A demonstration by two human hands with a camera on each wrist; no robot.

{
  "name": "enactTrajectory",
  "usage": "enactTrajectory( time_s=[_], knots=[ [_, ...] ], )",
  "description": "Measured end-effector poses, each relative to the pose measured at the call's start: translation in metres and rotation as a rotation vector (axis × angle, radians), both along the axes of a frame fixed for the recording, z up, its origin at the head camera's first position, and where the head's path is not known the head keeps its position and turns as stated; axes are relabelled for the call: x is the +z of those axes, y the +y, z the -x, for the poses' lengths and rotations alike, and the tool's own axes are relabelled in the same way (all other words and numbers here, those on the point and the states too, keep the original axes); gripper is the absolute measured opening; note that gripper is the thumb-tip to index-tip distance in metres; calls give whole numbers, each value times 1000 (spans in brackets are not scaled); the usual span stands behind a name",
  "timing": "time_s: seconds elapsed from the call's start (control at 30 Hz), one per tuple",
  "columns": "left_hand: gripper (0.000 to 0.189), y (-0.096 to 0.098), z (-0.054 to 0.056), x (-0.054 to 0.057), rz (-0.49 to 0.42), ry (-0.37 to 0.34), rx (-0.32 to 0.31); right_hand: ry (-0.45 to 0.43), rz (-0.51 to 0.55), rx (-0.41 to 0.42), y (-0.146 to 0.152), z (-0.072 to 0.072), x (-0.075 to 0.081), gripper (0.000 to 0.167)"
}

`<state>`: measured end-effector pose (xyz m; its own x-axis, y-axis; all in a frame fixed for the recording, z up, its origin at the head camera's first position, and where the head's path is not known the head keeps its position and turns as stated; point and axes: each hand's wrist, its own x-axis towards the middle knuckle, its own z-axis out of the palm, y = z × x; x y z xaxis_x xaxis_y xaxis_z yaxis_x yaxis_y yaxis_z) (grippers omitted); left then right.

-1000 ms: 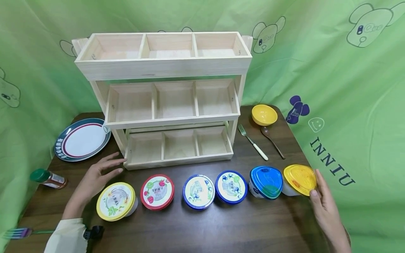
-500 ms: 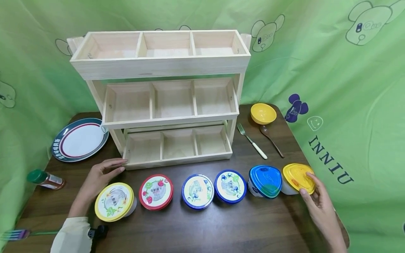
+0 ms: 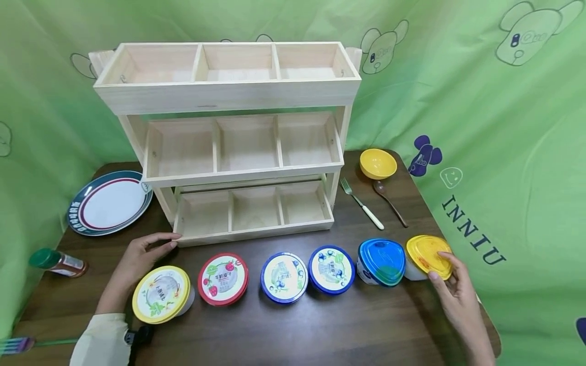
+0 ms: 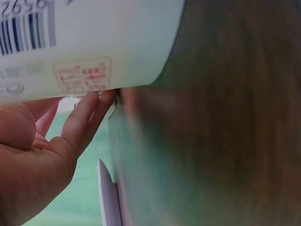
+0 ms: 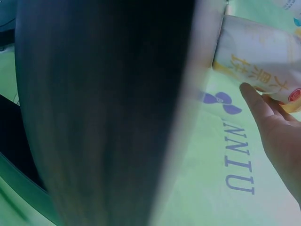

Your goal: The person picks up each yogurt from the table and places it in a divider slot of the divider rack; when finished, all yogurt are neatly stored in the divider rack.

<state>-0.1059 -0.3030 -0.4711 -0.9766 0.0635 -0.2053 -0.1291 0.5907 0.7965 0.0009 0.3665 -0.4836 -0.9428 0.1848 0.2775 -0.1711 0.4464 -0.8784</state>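
My left hand (image 3: 142, 256) reaches to the lower left corner of a pale wooden three-tier shelf (image 3: 229, 96), its fingertips right at the corner. Beside that wrist stands a yellow-lidded tub (image 3: 162, 295); its white side (image 4: 89, 42) fills the top of the left wrist view. At the right end of a row of tubs, my right hand (image 3: 460, 297) holds another yellow-lidded tub (image 3: 428, 254), fingers over the lid and thumb at its near edge. The right wrist view shows this tub's printed side (image 5: 254, 56) with the thumb close against it.
Between them stand a red-lidded tub (image 3: 223, 279), two round blue-lidded tubs (image 3: 284, 278) and a blue-lidded tub (image 3: 381, 262) with a rounded triangular lid. A plate (image 3: 110, 203) and spice jar (image 3: 59, 262) lie left; a fork (image 3: 361, 203), spoon (image 3: 389, 202) and yellow bowl (image 3: 378, 163) right.
My right hand has shifted left, its fingers now over the yellow lid instead of at its right edge. My left hand has closed in on the shelf corner. The head view has shifted slightly.
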Motion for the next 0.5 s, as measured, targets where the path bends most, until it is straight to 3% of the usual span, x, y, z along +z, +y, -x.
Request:
enactTrajectory(
  time_s=[0.2,0.5],
  knots=[
    [45,1,1,0,-35,-18,5,27,87,0,-1,-2,8,56],
    [45,-2,1,-3,-38,-31,15,97,185,-5,1,3,31,58]
  ],
)
